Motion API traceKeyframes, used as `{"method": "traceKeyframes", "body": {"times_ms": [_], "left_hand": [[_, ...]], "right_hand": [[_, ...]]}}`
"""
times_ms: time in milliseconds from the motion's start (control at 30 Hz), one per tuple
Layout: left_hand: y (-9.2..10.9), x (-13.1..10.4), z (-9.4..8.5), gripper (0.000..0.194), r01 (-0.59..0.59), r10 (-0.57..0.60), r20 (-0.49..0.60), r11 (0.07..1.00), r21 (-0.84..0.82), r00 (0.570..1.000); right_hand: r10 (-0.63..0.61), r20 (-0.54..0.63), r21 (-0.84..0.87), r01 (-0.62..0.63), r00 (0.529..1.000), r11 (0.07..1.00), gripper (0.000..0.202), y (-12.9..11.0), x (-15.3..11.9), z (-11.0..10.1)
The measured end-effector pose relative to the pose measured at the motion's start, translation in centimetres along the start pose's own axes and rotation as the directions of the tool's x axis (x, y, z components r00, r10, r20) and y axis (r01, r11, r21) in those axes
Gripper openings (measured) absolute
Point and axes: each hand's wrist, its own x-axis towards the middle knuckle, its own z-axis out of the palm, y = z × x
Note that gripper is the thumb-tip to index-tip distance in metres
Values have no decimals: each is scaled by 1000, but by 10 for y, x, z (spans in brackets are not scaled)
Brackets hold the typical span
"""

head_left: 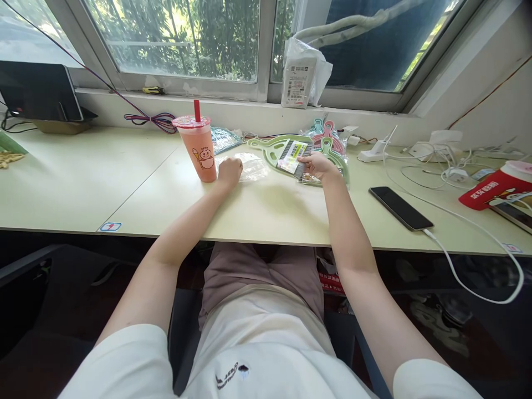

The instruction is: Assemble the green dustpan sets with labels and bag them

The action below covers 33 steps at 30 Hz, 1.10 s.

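Observation:
My left hand (230,170) rests closed on the table, right beside a pink drink cup (201,151) with a red straw. A clear plastic wrapper (252,166) lies against its far side; whether the fingers hold anything is hidden. My right hand (316,166) pinches the labelled end of a small brush (294,154) with dark bristles. Under and behind the brush lies a green dustpan (272,148). More wrapped green (328,145) and pink (329,128) pieces with looped handles are piled just behind my right hand.
On the pale table (145,205), a black phone (401,208) with a white cable lies to the right, near a red cup (496,187) on its side. A power strip (374,152) and cables are behind. A tablet (39,91) stands at far left; a box (297,80) is on the sill.

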Motion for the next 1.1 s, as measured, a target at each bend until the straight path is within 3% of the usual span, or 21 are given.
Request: {"method": "traceKeyframes", "body": {"times_ms": [167,267,367,500,767,967,1100], "left_hand": [[-7,3,-6,25,139,-155,-74,972,-188,985],[-8,2,-12,23,152,-181,-103,959,-239,978],[-5,-1,-14,23,156,-183,-112,963,-219,977],[2,-4,-12,25,98,-127,-153,978,-186,980],[10,-14,-24,29,-45,2,-363,993,-111,932],[28,-28,-31,30,-79,58,-299,995,-60,953],[37,-34,-31,32,-66,41,-331,996,-64,943]], "right_hand": [[96,175,-160,-68,980,985,29,-8,-14,-5],[109,135,-193,-82,985,978,34,-6,-14,0],[36,14,-220,-32,999,975,38,-1,-10,9],[-83,-35,-153,77,996,985,43,7,-7,22],[-61,168,-119,81,984,990,34,11,-15,37],[-85,128,-30,90,988,996,29,28,-16,57],[-116,132,66,108,984,992,33,39,-23,74]]}}
